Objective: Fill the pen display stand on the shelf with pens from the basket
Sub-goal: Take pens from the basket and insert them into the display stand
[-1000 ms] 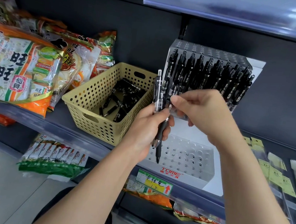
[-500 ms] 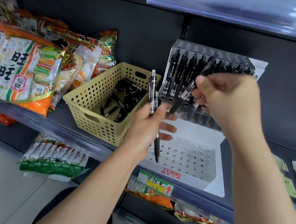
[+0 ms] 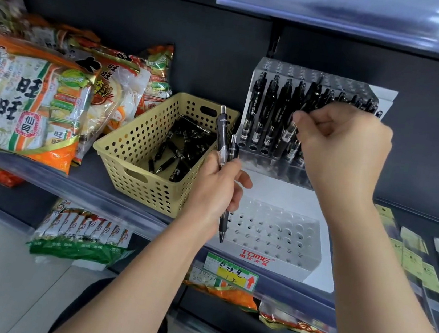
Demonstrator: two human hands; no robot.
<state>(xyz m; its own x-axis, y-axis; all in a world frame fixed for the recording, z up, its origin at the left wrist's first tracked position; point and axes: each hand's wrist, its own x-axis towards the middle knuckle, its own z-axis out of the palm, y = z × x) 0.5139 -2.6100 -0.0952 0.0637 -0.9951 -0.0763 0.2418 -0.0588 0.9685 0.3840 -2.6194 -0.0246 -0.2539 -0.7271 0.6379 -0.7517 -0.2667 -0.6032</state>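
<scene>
Right hand (image 3: pixel 341 143) pinching a black pen (image 3: pixel 302 113) at the upper tier of the acrylic display stand (image 3: pixel 272 246), left hand (image 3: pixel 217 188) gripping two pens (image 3: pixel 226 145) beside the yellow basket (image 3: pixel 134 166).

Retail shop, convenience or grocery type. Dark metal shelf (image 3: pixel 87 168) with a clear plastic price-label strip (image 3: pixel 113 201) along its front edge; a green-and-yellow price tag (image 3: pixel 231 272) with handwriting and a red arrow sits in it. Bagged rice-cracker snacks (image 3: pixel 26 101) piled at left, more snack packs (image 3: pixel 81 234) on the level below. Branded "TOME" pen display stand (image 3: pixel 270 259) holds rows of black pens (image 3: pixel 269 108). Flat packaged goods (image 3: pixel 423 263) with yellow labels at right. Another label strip (image 3: pixel 344 12) runs overhead.
</scene>
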